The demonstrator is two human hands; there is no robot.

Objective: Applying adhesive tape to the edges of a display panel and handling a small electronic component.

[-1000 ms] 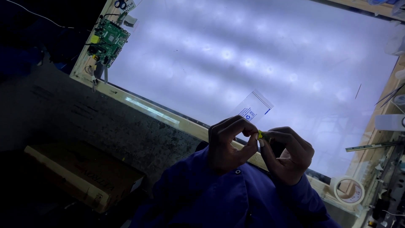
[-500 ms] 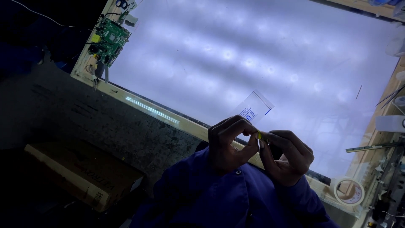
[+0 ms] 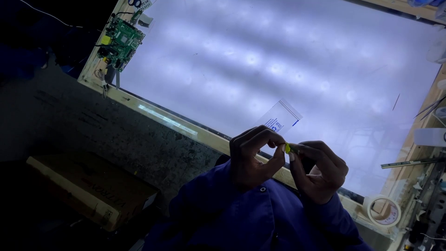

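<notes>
Pinched between thumb and forefinger of the left hand (image 3: 254, 155): a small clear plastic bag with blue print (image 3: 280, 118), standing up and tilted to the right above the knuckles, seen against the glow behind it. Meeting those fingertips from the other side, the right hand (image 3: 320, 169), fingers curled inward and thumb and forefinger pressed on a tiny yellow-green piece (image 3: 287, 148) right at the point where the two hands touch; shape of that piece too small to tell. Below both wrists, dark blue work sleeves (image 3: 241, 218) filling the lower middle of the view. Behind the hands, a large lit white panel in a pale wooden frame (image 3: 260, 60), spotted with rows of brighter points. At the panel's upper left corner, a green circuit board (image 3: 120, 42) with wires hanging off it. Left of the hands and well apart, on a dark speckled surface, a flat brown cardboard box (image 3: 88, 188). Near the lower right corner of the frame, a roll of white tape (image 3: 384, 210) lying flat, and above it a thin metal strip (image 3: 409, 162).
</notes>
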